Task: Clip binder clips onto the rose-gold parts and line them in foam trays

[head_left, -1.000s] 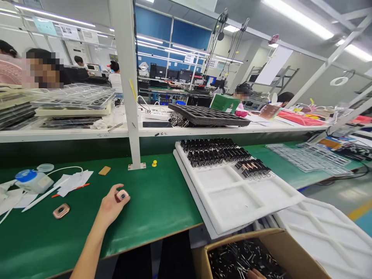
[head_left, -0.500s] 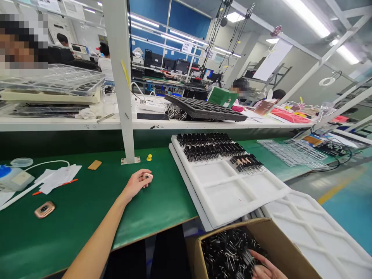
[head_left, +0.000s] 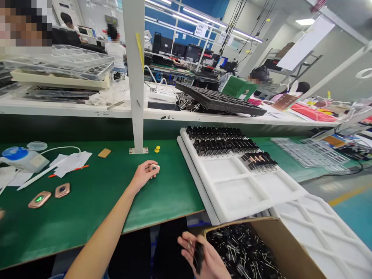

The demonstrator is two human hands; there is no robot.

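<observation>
My left hand (head_left: pixel 142 177) rests on the green mat, its fingers closed round a rose-gold smartwatch case (head_left: pixel 154 168) with a dark round sensor facing up. Lower down, my right hand (head_left: pixel 207 257) grips a black binder clip (head_left: pixel 198 257), somewhat blurred, beside the cardboard box (head_left: pixel 287 242). Loose black binder clips (head_left: pixel 241 248) fill that box. Two more rose-gold watch cases lie at the left: one with a green-lit sensor (head_left: pixel 40 199), the other with a dark sensor (head_left: pixel 62 190).
A white foam tray (head_left: pixel 232 211) holds rows of binder clips (head_left: pixel 223 147), some clamped on rose-gold pieces. Further white trays (head_left: pixel 328 232) lie at the right. A white post (head_left: pixel 137 77) rises from the mat. A blue-topped bottle (head_left: pixel 24 159) stands left; a blurred skin-toned patch shows at the left edge.
My right hand has come up out of the box to the left, now with a binder clip in it. A green-lit watch case has appeared at the left. The view has shifted.
</observation>
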